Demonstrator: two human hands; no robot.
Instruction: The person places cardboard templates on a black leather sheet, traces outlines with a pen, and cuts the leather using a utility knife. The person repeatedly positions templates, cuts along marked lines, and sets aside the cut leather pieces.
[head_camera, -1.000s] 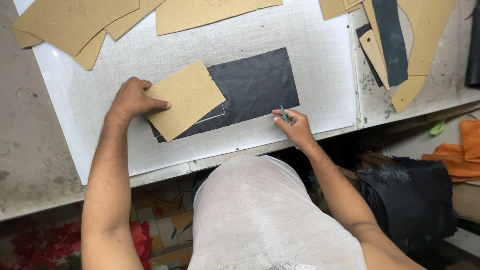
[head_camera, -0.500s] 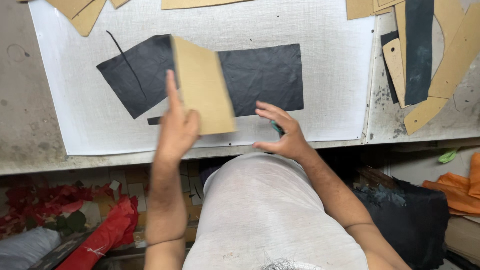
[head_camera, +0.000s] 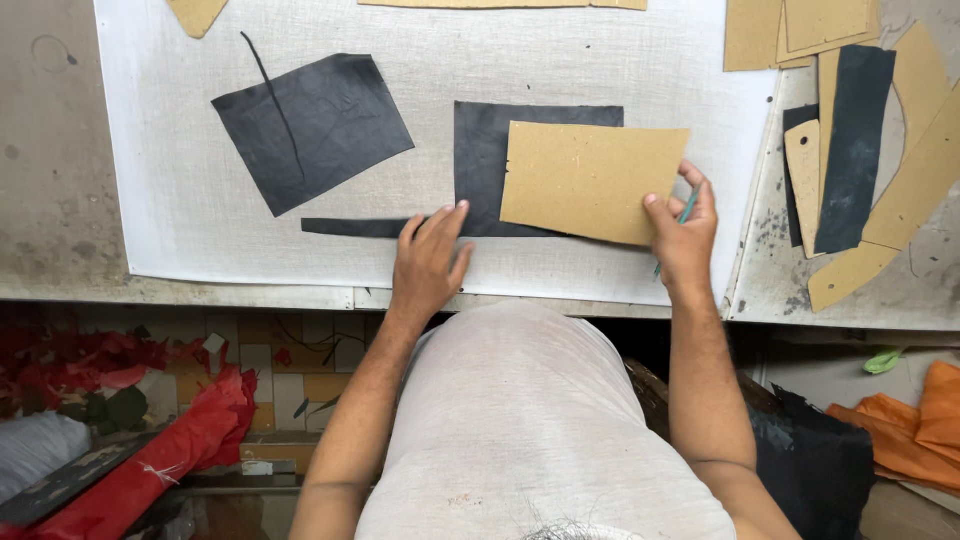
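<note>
Since the earlier frame the tan cardboard template (head_camera: 592, 181) has passed from the left hand (head_camera: 428, 262) to the right hand (head_camera: 685, 237) and now lies flat over the right part of the black rectangular sheet (head_camera: 482, 160). The worktop (head_camera: 50, 200) carries a white cutting mat (head_camera: 170, 190), with a second, tilted black piece (head_camera: 310, 128) lying to the left, well apart from the template. The right hand's fingers pinch the template's right edge, thumb on top, and also grip a thin green tool (head_camera: 686, 212). The left hand lies flat, fingers spread a little, with their tips touching the black sheet's lower edge, just left of the template's lower corner and beside a narrow black strip (head_camera: 350, 227).
</note>
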